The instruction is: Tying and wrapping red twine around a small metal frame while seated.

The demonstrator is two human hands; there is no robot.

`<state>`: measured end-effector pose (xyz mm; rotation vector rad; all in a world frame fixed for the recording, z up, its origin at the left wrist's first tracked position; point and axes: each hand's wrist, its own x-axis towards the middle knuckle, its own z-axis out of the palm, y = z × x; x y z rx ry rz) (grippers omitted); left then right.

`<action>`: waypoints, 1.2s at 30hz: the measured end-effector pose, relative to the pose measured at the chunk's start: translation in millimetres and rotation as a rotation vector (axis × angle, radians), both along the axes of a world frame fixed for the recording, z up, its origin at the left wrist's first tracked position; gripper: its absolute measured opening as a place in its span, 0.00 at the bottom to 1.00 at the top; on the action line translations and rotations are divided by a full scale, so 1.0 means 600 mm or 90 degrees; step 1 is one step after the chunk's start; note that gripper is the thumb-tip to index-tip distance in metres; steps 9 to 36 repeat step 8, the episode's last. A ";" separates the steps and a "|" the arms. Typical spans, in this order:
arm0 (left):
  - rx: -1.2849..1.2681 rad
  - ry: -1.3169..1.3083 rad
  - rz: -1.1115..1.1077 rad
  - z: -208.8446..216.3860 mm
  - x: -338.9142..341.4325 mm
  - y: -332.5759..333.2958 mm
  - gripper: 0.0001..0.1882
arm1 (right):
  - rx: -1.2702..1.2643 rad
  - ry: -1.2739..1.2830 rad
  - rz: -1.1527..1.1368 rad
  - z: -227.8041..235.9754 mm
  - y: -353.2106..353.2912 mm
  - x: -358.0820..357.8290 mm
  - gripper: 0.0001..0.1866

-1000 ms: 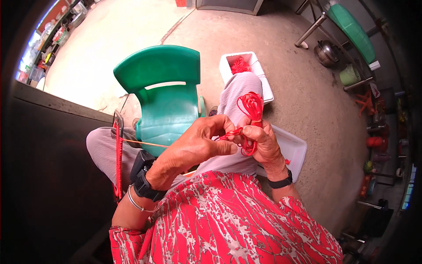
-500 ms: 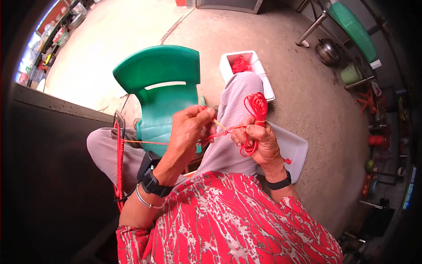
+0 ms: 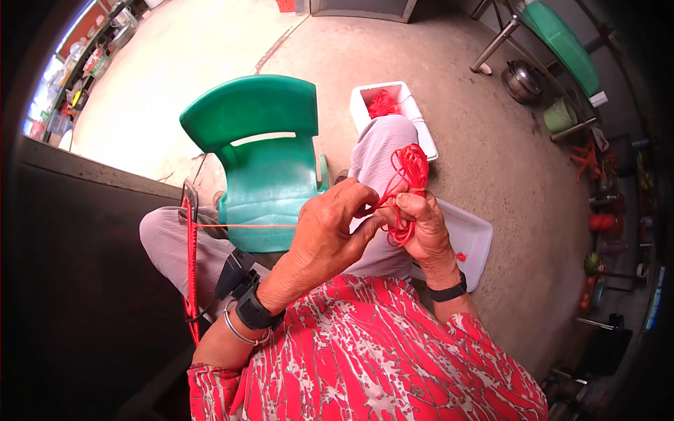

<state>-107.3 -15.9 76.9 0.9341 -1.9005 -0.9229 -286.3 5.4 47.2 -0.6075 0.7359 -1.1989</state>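
A looped bundle of red cord (image 3: 413, 167) stands up out of my right hand (image 3: 428, 228), which is closed around it; more loops hang below the fist. My left hand (image 3: 330, 228) is right beside it, fingers bent and thumb tip close to the right fingers, closed on red cord at the bundle's near side. The exact pinch is partly hidden. From behind my left hand a thin, taut orange-red strand (image 3: 246, 226) runs left to a narrow frame wrapped in red cord (image 3: 192, 263), standing by my left knee.
A green plastic chair (image 3: 270, 179) stands in front of me. Beyond my right knee is a white box (image 3: 414, 116) holding red cord (image 3: 383, 103). A white tray (image 3: 477, 242) lies beside my right hand. A dark panel (image 3: 84, 266) stands at the left.
My left hand has moved right, up to the bundle, from a spot where it pulled cord apart from it. The pale strand between the hands no longer shows. My right hand stays nearly still.
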 end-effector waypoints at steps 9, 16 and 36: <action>0.013 -0.004 -0.023 -0.011 0.004 -0.001 0.08 | -0.012 0.015 0.045 -0.025 0.000 -0.014 0.11; 0.013 -0.004 -0.023 -0.011 0.004 -0.001 0.08 | -0.012 0.015 0.045 -0.025 0.000 -0.014 0.11; 0.013 -0.004 -0.023 -0.011 0.004 -0.001 0.08 | -0.012 0.015 0.045 -0.025 0.000 -0.014 0.11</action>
